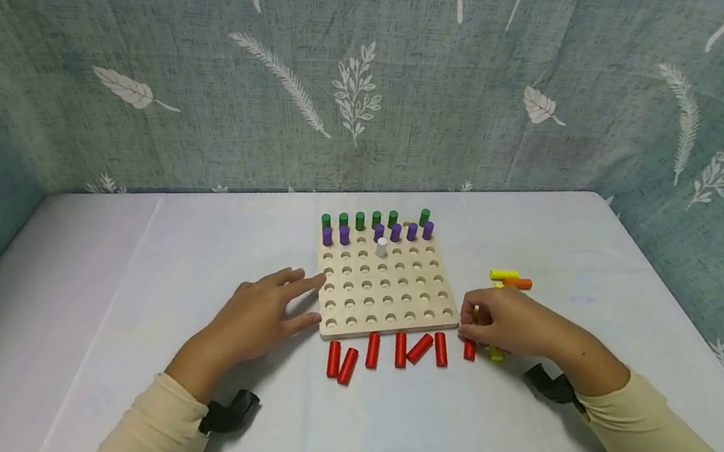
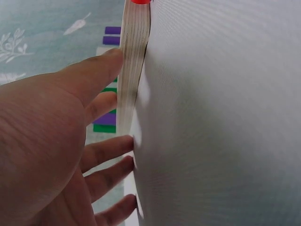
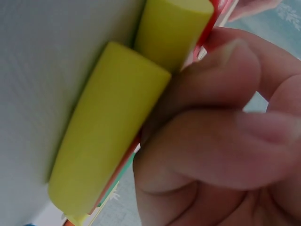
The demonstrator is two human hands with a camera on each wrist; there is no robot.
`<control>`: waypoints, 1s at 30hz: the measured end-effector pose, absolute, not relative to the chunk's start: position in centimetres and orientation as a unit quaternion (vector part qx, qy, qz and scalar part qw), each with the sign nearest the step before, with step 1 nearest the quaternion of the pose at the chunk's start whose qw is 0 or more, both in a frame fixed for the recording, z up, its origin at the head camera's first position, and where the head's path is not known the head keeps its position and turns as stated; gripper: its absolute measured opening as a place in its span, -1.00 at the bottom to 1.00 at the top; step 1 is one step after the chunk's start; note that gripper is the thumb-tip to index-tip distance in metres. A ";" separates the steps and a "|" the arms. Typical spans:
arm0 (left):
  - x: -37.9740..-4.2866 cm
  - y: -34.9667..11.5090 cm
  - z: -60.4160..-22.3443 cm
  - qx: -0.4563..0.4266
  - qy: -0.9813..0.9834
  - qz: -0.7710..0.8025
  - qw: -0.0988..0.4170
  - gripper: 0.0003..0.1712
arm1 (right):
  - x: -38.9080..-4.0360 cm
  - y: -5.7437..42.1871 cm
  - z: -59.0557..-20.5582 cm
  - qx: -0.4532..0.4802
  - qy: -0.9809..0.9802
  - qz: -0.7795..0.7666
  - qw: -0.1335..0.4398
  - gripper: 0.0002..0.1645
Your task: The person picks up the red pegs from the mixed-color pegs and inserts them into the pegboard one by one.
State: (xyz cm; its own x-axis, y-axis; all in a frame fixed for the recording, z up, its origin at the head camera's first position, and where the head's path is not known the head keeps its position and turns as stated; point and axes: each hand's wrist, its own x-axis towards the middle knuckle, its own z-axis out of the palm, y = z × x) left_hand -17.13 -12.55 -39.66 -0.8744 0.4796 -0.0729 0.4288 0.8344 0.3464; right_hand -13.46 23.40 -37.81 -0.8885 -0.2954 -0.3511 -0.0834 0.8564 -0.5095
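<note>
Loose pegs and pegboard under my two hands, nearest first. Just before the near edge of the wooden pegboard (image 1: 376, 292) lie seven red pegs (image 1: 400, 350) in a loose row, presumably kept there for easy reach. At its near right corner my right hand (image 1: 508, 317) is curled, thumb and fingertips drawn close together over the rightmost red peg (image 1: 470, 350); whether they pinch it I cannot tell. A yellow peg (image 1: 496, 352) lies beneath this hand. Against the board's left edge my left hand (image 1: 262, 313) is spread, fingers extended, grasping nothing; it probably steadies the board. Right of the board, past my right hand, lie an orange peg (image 1: 519, 284) and more yellow. Toward the board's far edge, one white peg (image 1: 382, 248), six purple pegs (image 1: 395, 233) and six green pegs (image 1: 360, 221) stand upright, held by their holes.
</note>
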 end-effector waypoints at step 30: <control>-17.0 -12.4 -39.5 0.229 0.957 0.153 0.092 -0.26 | -13.7 23.3 -38.5 -0.094 0.938 -0.259 0.212 -0.81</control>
State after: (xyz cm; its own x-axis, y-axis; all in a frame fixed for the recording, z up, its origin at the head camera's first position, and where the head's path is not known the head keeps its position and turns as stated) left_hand -17.00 -12.35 -39.53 -0.8781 0.4666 -0.1056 0.4105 0.8483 0.3345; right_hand -13.66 23.30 -38.49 -0.8921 -0.2859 -0.3498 -0.0662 0.8486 -0.5249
